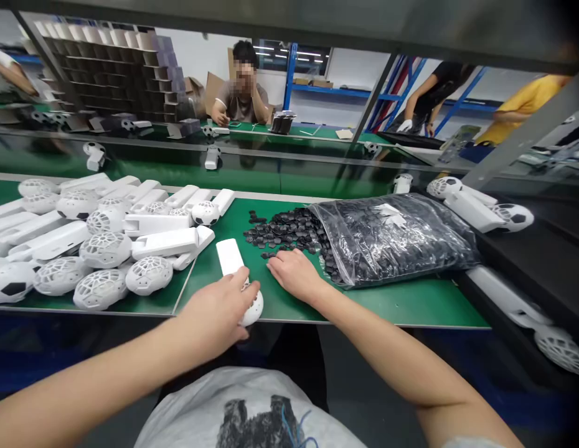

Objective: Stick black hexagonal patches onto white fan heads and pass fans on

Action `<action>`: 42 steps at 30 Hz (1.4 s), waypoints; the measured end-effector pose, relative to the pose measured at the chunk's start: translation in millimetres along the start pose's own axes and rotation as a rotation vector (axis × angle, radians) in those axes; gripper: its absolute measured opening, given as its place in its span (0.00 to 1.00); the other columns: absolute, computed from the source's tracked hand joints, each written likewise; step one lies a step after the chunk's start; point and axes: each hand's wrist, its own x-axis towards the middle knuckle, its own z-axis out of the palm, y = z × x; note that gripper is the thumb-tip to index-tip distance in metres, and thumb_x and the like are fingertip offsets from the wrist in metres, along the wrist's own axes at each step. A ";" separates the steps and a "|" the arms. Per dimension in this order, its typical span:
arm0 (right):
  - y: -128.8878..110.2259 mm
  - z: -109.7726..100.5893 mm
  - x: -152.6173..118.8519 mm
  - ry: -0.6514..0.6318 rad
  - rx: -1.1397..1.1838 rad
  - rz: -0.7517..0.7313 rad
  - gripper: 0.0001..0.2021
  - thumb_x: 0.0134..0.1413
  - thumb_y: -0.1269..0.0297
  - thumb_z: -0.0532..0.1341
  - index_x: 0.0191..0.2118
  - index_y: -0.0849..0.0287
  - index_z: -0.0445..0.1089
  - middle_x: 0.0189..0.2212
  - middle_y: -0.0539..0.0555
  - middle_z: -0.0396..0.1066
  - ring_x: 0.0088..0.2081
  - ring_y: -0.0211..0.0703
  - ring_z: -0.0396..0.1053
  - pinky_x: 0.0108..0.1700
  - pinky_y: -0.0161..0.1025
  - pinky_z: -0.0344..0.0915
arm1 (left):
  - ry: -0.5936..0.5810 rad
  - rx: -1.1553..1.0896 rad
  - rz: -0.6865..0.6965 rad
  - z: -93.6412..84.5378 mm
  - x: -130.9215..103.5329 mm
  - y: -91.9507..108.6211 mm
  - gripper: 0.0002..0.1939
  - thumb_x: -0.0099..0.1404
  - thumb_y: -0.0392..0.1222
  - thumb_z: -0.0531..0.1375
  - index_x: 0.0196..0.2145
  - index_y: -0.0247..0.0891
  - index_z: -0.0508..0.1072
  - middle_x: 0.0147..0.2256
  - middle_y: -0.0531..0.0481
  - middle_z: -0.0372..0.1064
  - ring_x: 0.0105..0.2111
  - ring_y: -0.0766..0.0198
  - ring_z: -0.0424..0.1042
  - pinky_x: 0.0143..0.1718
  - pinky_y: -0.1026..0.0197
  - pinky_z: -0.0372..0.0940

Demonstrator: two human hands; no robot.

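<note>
My left hand (224,305) is wrapped over the round head of a white football-headed device (230,256). Its flat handle points away from me on the green table, and most of the head is hidden under my fingers. My right hand (294,272) rests at the near edge of a pile of small black plastic pieces (289,229). Its fingers are bent together with the tips down on the table; whatever is between them is hidden. The pile spills from the mouth of a clear plastic bag (392,239) full of the same black pieces.
Many white devices (105,249) with open lattice heads are heaped at left. More finished-looking ones (513,216) lie on a black surface at right. Beyond the table, a dark belt (280,155) carries spaced devices. A person (245,93) sits across; others stand at right.
</note>
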 end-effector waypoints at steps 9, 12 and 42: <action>11.6 -5.4 -1.1 -0.032 0.044 0.181 0.14 0.62 0.62 0.49 0.33 0.60 0.70 0.30 0.56 0.70 0.32 0.45 0.69 0.32 0.39 0.56 | 0.111 -0.137 0.243 18.2 40.8 -50.7 0.16 0.55 0.48 0.60 0.40 0.37 0.68 0.38 0.47 0.67 0.41 0.56 0.66 0.53 0.45 0.51; 25.0 -2.8 -4.6 -0.043 0.103 0.249 0.13 0.60 0.59 0.54 0.30 0.60 0.68 0.28 0.53 0.69 0.29 0.42 0.67 0.30 0.36 0.57 | 0.130 -0.143 0.056 25.1 49.1 -45.2 0.19 0.57 0.57 0.56 0.33 0.35 0.66 0.34 0.45 0.65 0.36 0.54 0.67 0.37 0.52 0.61; -8.6 -15.5 -22.5 0.326 0.946 0.182 0.03 0.55 0.70 0.60 0.35 0.56 0.70 0.32 0.49 0.71 0.35 0.37 0.68 0.40 0.36 0.65 | 0.139 -0.370 -0.085 31.8 53.8 -52.8 0.36 0.60 0.53 0.55 0.62 0.44 0.46 0.52 0.45 0.58 0.44 0.55 0.68 0.40 0.58 0.64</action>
